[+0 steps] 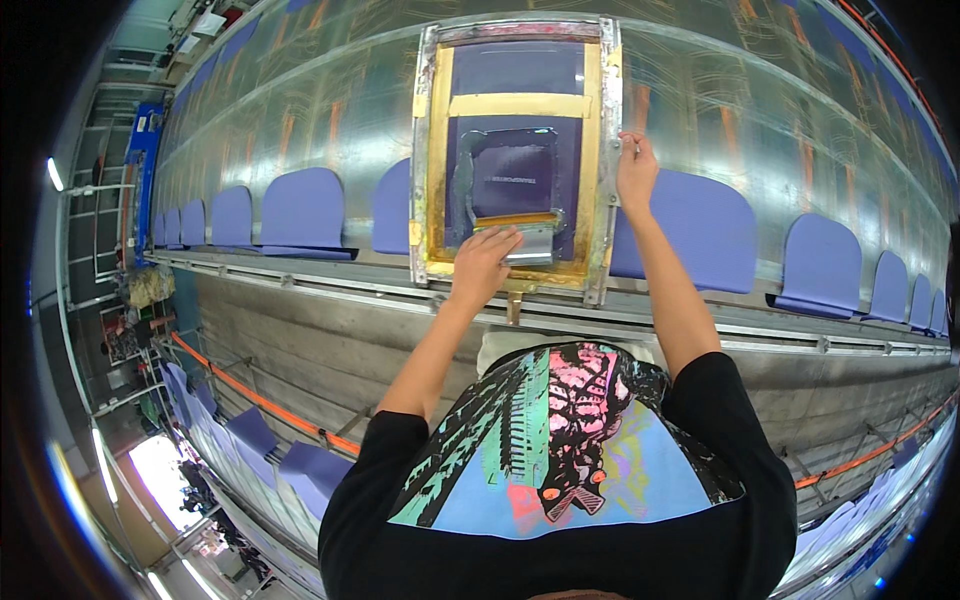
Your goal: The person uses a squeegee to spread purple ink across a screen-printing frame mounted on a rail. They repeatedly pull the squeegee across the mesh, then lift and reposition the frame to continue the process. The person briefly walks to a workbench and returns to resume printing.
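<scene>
A screen-printing frame (pixel 607 215) with metal sides and yellow tape along its inner edges lies in front of me on the long table. Through its dark purple mesh (pixel 565 190) some pale lettering shows, ringed by a smear of wet ink or paste. My left hand (pixel 485 262) is wrapped over a squeegee (pixel 532 246) with a silver handle and an amber blade, low on the mesh. The blade rests along the bottom of the wet patch. At the frame's right side, my right hand (pixel 636 172) is closed, its fingertips curled on the metal edge.
Purple cut fabric pieces (pixel 303 208) lie in a row along the shiny table (pixel 370 80), left and right of the frame. A metal rail (pixel 700 312) runs along the near edge. Behind me, an orange pipe (pixel 260 400) passes another row of purple pieces (pixel 315 470).
</scene>
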The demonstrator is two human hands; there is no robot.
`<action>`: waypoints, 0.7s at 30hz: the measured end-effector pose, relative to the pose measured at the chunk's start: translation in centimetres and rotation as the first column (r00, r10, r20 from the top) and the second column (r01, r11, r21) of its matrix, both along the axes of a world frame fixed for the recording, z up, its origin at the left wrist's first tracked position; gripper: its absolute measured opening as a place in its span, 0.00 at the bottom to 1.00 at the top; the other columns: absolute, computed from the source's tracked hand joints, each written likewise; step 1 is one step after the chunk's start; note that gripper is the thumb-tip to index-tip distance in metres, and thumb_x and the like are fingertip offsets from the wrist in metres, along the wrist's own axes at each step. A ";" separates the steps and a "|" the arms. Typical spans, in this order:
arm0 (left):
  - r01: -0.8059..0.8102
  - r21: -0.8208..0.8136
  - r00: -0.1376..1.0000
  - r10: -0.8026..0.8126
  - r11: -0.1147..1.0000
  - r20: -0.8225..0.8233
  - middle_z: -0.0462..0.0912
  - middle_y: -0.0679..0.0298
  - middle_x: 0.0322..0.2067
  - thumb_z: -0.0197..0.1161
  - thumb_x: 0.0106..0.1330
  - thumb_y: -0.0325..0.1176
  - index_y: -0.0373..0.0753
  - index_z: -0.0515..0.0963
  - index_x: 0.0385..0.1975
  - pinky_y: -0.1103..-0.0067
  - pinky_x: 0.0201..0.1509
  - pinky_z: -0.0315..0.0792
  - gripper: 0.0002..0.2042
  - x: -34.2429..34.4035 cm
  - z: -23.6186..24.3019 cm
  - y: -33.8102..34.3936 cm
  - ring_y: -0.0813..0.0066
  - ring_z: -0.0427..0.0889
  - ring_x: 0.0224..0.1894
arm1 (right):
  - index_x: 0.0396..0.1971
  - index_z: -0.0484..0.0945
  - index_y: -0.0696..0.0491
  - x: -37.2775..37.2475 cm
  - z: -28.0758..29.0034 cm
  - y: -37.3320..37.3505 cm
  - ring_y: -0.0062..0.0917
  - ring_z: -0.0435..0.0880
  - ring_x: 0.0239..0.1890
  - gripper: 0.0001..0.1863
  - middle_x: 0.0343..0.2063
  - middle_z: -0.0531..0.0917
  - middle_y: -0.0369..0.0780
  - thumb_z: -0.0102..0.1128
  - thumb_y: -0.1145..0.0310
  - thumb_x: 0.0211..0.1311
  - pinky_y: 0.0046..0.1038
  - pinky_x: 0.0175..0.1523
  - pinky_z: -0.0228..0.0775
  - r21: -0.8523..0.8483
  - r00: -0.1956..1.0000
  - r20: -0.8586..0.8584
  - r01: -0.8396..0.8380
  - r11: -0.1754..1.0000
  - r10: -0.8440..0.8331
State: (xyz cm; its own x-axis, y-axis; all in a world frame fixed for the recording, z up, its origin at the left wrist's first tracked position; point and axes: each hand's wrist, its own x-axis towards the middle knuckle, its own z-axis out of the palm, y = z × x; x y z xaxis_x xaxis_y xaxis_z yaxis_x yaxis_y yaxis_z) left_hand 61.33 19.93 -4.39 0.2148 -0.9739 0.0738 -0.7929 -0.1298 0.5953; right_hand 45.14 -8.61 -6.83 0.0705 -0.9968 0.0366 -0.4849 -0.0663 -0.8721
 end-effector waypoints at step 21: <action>-0.094 0.061 0.994 0.097 0.994 -0.045 0.90 0.64 0.42 0.65 0.52 0.21 0.50 0.88 0.46 0.66 0.44 0.80 0.21 7.7 2.9 -10.3 0.61 0.86 0.40 | 0.43 0.84 0.48 0.5 -0.4 -2.5 0.49 0.86 0.34 0.12 0.30 0.87 0.50 0.53 0.59 0.75 0.46 0.43 0.74 -0.084 0.997 -0.071 -0.001 0.996 -0.005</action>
State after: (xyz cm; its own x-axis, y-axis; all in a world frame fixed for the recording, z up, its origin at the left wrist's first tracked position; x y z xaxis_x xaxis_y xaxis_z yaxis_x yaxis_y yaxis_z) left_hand 68.99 9.61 -1.52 0.3088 -0.9511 0.0041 -0.7458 -0.2395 0.6216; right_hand 45.65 -11.16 -7.20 0.0742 -0.9905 0.1154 -0.5452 -0.1372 -0.8270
